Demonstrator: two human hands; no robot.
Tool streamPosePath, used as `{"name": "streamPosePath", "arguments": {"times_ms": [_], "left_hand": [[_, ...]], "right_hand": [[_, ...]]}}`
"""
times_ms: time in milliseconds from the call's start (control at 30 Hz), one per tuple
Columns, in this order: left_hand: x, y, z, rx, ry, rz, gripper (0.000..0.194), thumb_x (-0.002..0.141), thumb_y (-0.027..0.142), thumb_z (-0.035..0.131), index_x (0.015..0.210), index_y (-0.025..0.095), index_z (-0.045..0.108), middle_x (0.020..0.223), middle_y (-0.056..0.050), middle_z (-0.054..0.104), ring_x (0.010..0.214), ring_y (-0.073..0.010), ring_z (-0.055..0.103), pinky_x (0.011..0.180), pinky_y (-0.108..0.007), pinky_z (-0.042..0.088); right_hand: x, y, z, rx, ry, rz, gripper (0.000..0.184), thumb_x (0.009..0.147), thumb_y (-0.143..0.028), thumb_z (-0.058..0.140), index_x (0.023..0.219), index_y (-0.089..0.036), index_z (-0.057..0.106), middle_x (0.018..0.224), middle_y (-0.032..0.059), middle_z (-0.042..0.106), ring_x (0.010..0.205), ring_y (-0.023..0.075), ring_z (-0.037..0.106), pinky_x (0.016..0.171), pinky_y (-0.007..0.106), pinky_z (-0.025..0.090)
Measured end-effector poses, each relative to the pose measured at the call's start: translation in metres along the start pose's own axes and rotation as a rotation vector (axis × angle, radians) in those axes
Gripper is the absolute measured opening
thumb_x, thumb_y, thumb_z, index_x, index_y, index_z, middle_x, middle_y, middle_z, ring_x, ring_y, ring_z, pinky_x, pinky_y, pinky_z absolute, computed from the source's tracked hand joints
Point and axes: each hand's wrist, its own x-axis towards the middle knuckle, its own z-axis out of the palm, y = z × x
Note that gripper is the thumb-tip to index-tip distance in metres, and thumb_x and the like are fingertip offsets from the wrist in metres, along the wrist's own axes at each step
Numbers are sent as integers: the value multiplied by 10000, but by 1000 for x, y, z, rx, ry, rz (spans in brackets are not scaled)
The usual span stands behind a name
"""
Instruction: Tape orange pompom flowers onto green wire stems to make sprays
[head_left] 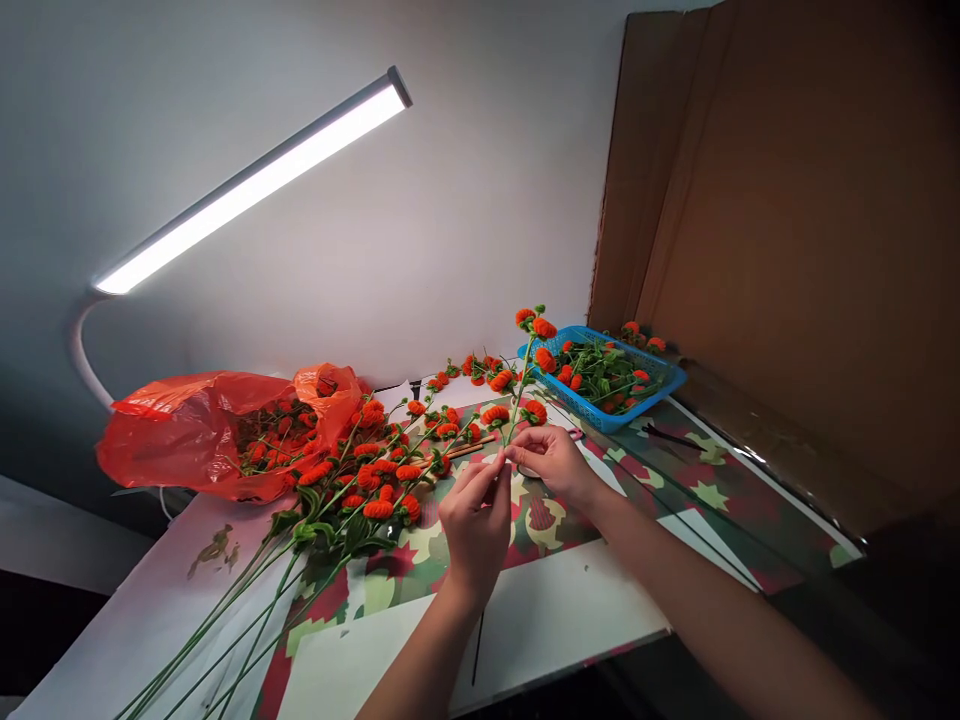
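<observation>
Pinching upright sprig of orange flowers (525, 375) low on stem, with fingertips of left hand (476, 515) and right hand (551, 462) close together. Held above camouflage sheet (709, 490). Off to left, among loose long-stemmed flowers (379, 480), near open red plastic bag (169, 430) with more blooms inside. Behind right hand, blue basket (616, 420) of flowers and greenery. Overhead at left, lit lamp (255, 190).

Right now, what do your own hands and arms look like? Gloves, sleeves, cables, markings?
Two human hands, left and right, both ungloved, with slim fingers. Forearms are uncovered as far as the view goes, no sleeve in sight. I see no watch, bracelet, ring, cable or marking on either. Nail detail is too small to judge.
</observation>
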Motion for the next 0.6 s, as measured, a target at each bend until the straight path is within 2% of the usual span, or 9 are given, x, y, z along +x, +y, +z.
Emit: {"name": "streamPosePath", "arguments": {"times_ms": [133, 367, 500, 600], "left_hand": [[2, 2, -2, -159, 28, -164, 159, 738, 266, 648, 858, 208, 734, 664, -13, 608, 489, -97, 499, 453, -222, 405], [6, 3, -2, -683, -6, -667, 300, 589, 324, 768, 825, 141, 738, 511, 9, 575, 377, -33, 372, 352, -168, 298], [9, 7, -2, -857, 6, -845, 332, 473, 291, 823, 754, 136, 738, 564, -27, 645, 347, 3, 345, 334, -138, 252], [10, 6, 0, -936, 8, -933, 355, 407, 273, 847, 715, 137, 735, 535, -18, 637, 330, 13, 332, 327, -128, 239]], "right_hand": [[-1, -1, 3, 62, 25, 22, 264, 577, -403, 768, 631, -167, 660, 601, -25, 549, 579, 101, 499, 562, 247, 392], [3, 2, 0, 93, 40, 24, 277, 507, -381, 810, 557, -159, 652, 566, -37, 521, 536, 79, 468, 511, 223, 371], [1, 4, -1, 142, -58, 21, 246, 573, -373, 785, 692, -175, 700, 695, -4, 616, 677, 123, 564, 634, 258, 447], [-2, 2, 0, 137, -135, 26, 228, 651, -382, 737, 752, -179, 717, 752, 15, 649, 732, 136, 583, 707, 278, 459]]}}
